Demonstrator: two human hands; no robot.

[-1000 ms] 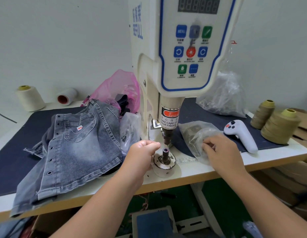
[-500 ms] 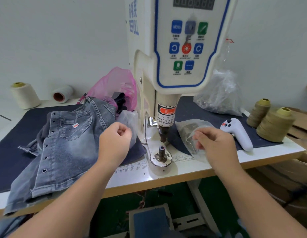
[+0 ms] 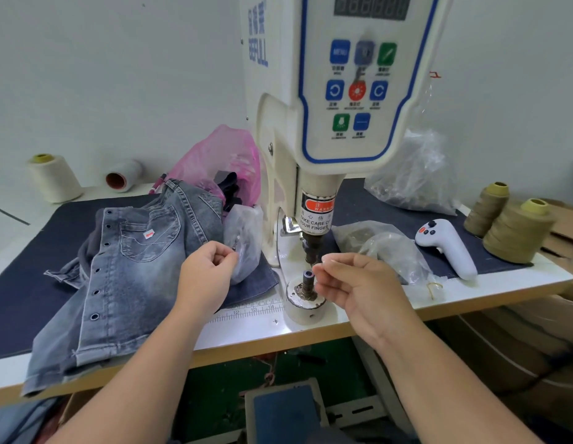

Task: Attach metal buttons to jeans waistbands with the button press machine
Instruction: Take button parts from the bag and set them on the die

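At the button press machine [image 3: 326,129], we hold both hands just in front of its lower die [image 3: 307,280], the short post rising from a round metal base on the white table [image 3: 470,293]. Our right hand [image 3: 358,290] hovers beside the die, thumb and forefinger tips pressed together in a pinching grip; whether a metal button sits between them is too small for us to tell. Our left hand [image 3: 208,274] is left of the die, fingers curled with the tips pinched at the edge of a clear plastic bag [image 3: 243,241]; what that grip holds, beyond perhaps the bag's film, we cannot tell. The grey jeans [image 3: 125,267] lie heaped farther left of the die on a dark blue mat [image 3: 19,277], their waistband with its row of eyelets running toward the table's front edge, apart from the die. Right of the die lies another clear bag of small metal parts [image 3: 374,241], and beyond it a white handheld controller [image 3: 448,248] and two olive thread cones [image 3: 515,232]. Behind the jeans sit a pink plastic bag [image 3: 221,158] and, far left, two cream thread spools [image 3: 54,177]. A red warning label on the plunger above the die reads "take care of your finger".
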